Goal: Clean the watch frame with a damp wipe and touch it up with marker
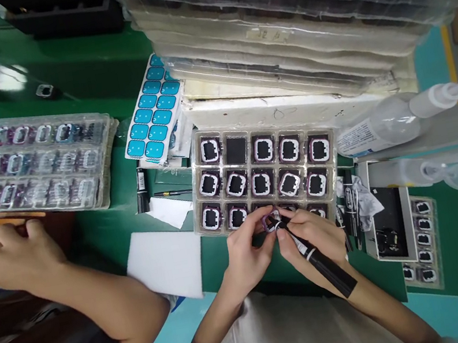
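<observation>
Pinched in the fingers of my left hand (247, 253) is a small purple-rimmed frame (269, 221), squarish with rounded corners. My right hand (314, 239) grips a black marker pen (329, 272), whose tip is at the frame; fingers hide whether it touches. Both hands are over the near edge of a clear plastic tray (257, 195). Rows of dark purple pieces with white inner frames (263, 149) fill most of its compartments. One compartment (236, 150) in the back row has no such piece. My hands cover part of the front row.
A co-worker's hand (17, 248) is at the left near another filled tray (41, 165). Blue sticker sheets (153, 111), a capped marker (141, 191) and a white foam pad (165, 264) lie between. Stacked trays (277, 40) stand behind; a spray bottle (379, 126) and parts box (390, 215) are right.
</observation>
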The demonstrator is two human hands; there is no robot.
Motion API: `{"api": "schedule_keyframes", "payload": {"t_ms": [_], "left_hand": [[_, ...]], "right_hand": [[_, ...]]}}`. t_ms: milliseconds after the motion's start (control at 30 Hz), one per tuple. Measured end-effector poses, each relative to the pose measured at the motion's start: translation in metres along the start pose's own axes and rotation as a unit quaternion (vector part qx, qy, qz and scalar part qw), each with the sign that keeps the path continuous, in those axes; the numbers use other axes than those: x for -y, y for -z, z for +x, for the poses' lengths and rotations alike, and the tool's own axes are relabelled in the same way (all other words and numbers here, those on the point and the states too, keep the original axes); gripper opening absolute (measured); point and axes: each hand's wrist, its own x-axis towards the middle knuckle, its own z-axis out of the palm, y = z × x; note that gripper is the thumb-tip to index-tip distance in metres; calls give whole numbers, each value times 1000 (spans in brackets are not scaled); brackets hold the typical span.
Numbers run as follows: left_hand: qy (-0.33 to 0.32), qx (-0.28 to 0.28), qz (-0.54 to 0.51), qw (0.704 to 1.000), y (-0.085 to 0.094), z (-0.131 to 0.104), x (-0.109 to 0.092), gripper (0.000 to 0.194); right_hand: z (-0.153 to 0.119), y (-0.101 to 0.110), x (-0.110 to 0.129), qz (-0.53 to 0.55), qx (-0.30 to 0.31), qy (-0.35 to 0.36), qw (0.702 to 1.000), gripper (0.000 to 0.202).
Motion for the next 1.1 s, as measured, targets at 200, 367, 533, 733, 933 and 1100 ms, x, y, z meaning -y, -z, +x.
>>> {"api": "schedule_keyframes", "payload": {"t_ms": [200, 367, 533, 733, 933, 1100], "left_hand": [[54, -26, -49, 997, -3, -3, 0, 42], [73, -24, -115, 990, -3, -1, 1, 49], [82, -12, -147, 986, -2, -1, 4, 48], [112, -12, -186, 976, 0, 1, 0, 47], [107, -8, -219, 970, 3, -1, 1, 48], [43, -26, -240, 969, 3, -9, 1, 49]], "right_hand": [[-2, 5, 2, 19, -6, -4, 1000, 28], [1, 8, 6, 27, -4, -10, 1000, 25], [1, 5, 5, 18, -1, -28, 999, 22], [-9, 10, 1, 41, -34, -32, 998, 27], [-55, 40, -10, -126, -50, 74, 988, 36], [-103, 42, -7, -254, 87, 113, 957, 26]]}}
